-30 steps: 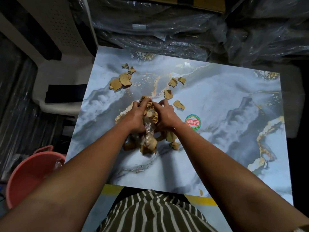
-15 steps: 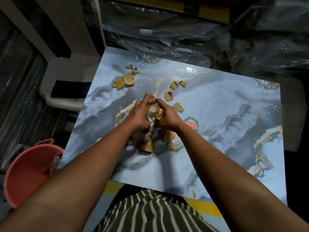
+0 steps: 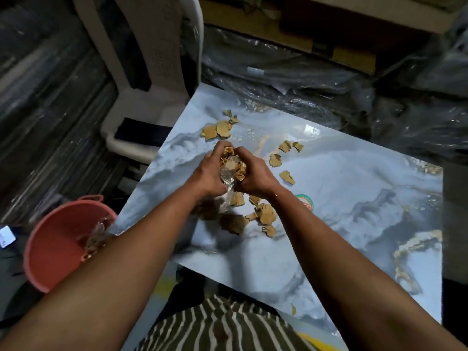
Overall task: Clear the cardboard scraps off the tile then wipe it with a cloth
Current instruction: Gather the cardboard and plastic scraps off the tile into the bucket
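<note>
A blue-grey marbled tile (image 3: 354, 198) lies in front of me. My left hand (image 3: 206, 174) and my right hand (image 3: 253, 176) are cupped together above it, holding a bunch of cardboard scraps (image 3: 231, 163) with a bit of clear plastic wrap hanging below. Several loose scraps (image 3: 263, 214) lie on the tile under my wrists. A further group of scraps (image 3: 217, 129) sits near the tile's far left corner, and a few scraps (image 3: 286, 150) lie to the right of my hands. No cloth is in view.
A pink bucket (image 3: 54, 247) with some scraps and plastic in it stands on the floor left of the tile. A white plastic chair (image 3: 152, 79) stands behind it. Plastic-wrapped stock (image 3: 329, 79) borders the tile's far side. A round sticker (image 3: 305, 201) is on the tile.
Both hands have lifted off the tile with the scraps gathered between them. A few scraps stay behind on the tile. My view has swung left, showing more of the bucket.
</note>
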The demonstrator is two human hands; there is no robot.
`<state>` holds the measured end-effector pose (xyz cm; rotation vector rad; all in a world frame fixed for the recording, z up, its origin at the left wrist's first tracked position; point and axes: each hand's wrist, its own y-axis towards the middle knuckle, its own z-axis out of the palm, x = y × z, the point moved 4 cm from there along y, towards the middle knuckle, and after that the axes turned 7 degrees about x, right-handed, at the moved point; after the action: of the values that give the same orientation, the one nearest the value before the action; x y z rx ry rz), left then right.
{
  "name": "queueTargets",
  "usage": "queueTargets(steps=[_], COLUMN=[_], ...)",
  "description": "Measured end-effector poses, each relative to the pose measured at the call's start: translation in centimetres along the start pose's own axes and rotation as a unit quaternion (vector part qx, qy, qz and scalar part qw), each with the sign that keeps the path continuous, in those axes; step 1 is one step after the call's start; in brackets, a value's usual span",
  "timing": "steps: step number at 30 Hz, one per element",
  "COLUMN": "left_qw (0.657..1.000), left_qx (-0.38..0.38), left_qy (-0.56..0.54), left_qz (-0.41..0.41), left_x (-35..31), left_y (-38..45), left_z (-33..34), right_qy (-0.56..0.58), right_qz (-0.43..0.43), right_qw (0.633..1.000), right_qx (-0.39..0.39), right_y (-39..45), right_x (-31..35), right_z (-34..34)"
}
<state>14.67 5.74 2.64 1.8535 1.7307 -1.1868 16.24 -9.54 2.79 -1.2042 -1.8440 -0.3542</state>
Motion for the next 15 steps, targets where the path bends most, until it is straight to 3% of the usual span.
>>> queueTargets(steps=[7, 15], left_qw=[0.996, 0.984], left_qx=[-0.076, -0.122], left_qy=[-0.048, -0.093], left_qz=[-0.014, -0.086], left_x=[6.6, 18.6], left_y=[-4.7, -12.9], left_z=[-5.3, -13.8], right_qy=[-0.038, -0.048], right_qz=[-0.057, -0.097], right_qw=[0.997, 0.988], right_qx=[0.043, 0.110], right_y=[3.8, 8.9], right_x=[6.4, 15.9], right_z=[6.4, 19.5])
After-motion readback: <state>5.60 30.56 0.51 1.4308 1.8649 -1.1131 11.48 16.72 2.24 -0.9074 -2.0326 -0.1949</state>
